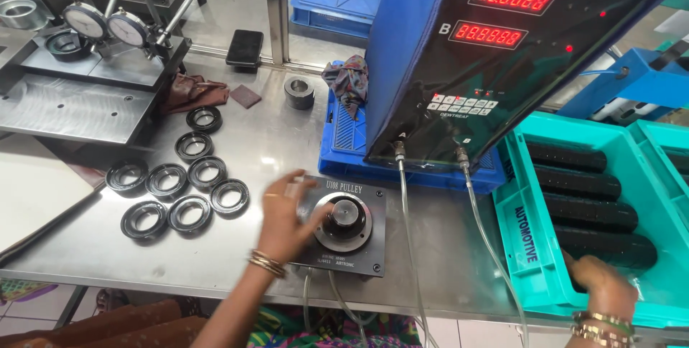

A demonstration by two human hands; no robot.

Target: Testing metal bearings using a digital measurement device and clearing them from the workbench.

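Note:
My left hand [283, 222] is blurred, with fingers spread, over the left side of a dark square gauge fixture [373, 247]; the thumb reaches toward its round metal plug [344, 217]. I see nothing in that hand. My right hand [604, 285] lies inside a teal crate [522, 247] at the near end of the lowest row of black rings [606, 246]. Its fingers curl down out of sight, so a grip cannot be made out. Both wrists wear gold bangles.
Several loose black rings [176, 183] lie on the steel table left of the fixture. A blue display box [409, 46] with red digits stands behind, with two hoses running down. Dial gauges [108, 25] on a dark stand sit far left, and a metal sleeve [299, 92] farther back.

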